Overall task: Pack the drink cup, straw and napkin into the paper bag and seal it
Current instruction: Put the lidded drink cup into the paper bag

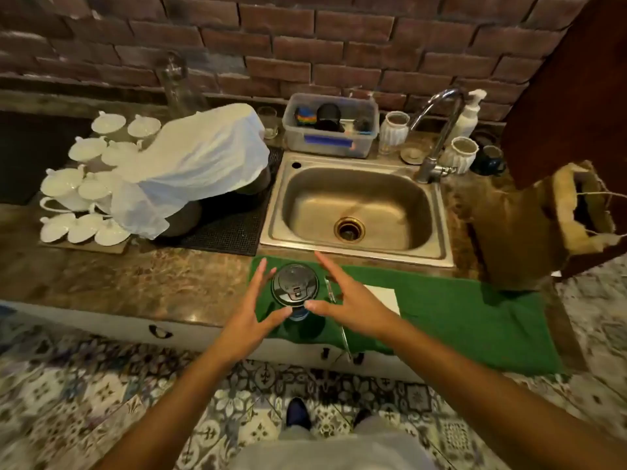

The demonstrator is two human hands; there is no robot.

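Note:
A drink cup (294,285) with a dark lid stands on a green cloth (458,310) at the counter's front edge. My left hand (249,310) is spread open just left of the cup, its thumb near the cup's base. On the cup's right, my right hand (346,296) has its fingers apart and its thumb close to the lid rim. Neither hand grips the cup. A clear wrapped straw (330,290) lies beside the cup, partly under my right hand. A white napkin (383,296) lies just right of that hand. The brown paper bag (529,232) stands open at the right.
A steel sink (356,205) with a tap (437,130) lies behind the cloth. White cups (84,188) and a white cloth (203,161) over pots fill the left counter. A plastic tub (330,125), jars and a soap bottle line the brick wall.

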